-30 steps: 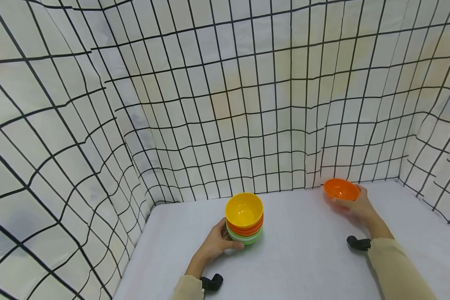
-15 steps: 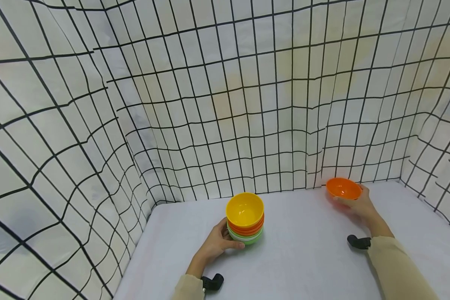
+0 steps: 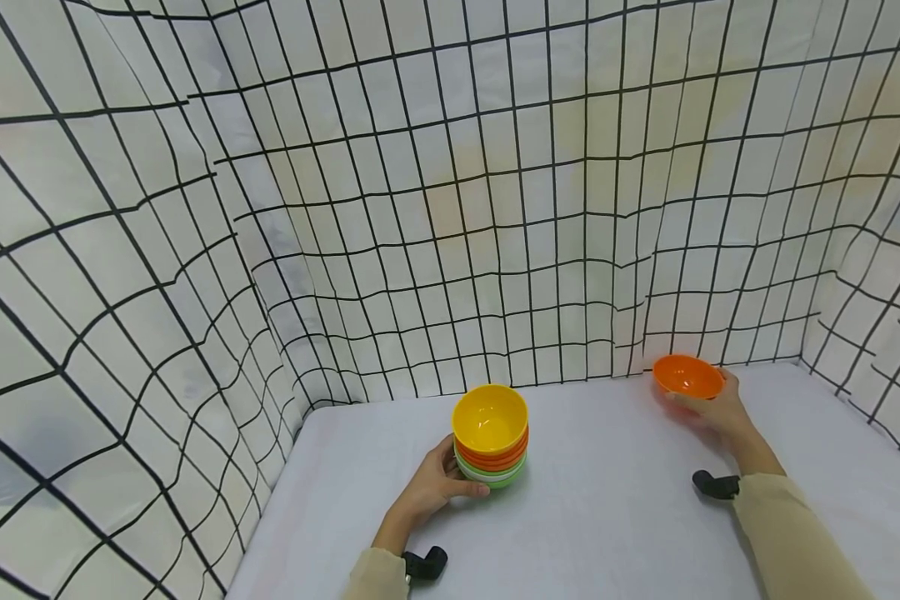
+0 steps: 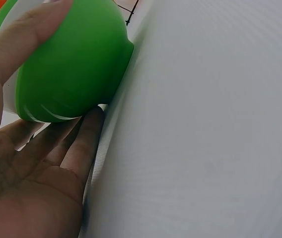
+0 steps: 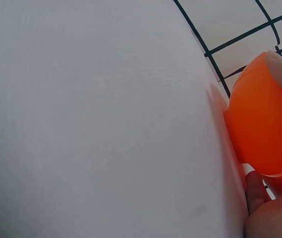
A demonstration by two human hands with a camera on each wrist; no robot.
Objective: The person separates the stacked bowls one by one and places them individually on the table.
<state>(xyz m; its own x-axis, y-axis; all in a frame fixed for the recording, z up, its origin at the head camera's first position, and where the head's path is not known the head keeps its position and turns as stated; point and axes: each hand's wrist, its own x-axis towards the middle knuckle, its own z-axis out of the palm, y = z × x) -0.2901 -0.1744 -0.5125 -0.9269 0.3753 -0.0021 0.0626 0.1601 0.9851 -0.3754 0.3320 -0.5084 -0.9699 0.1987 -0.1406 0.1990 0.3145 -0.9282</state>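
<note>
Free gap between bowl stack (image 3: 491, 437) and orange bowl (image 3: 687, 377)

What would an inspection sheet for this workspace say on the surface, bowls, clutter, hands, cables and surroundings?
Surface: white tabletop
Bowls: stack of bowls, yellow on top, green at the bottom; separate orange bowl farther right
Clutter: nothing seen
Hands: left hand holds the stack from the side; right hand grips the orange bowl
Cables: nothing seen
Surroundings: pale walls with black grid lines
</note>
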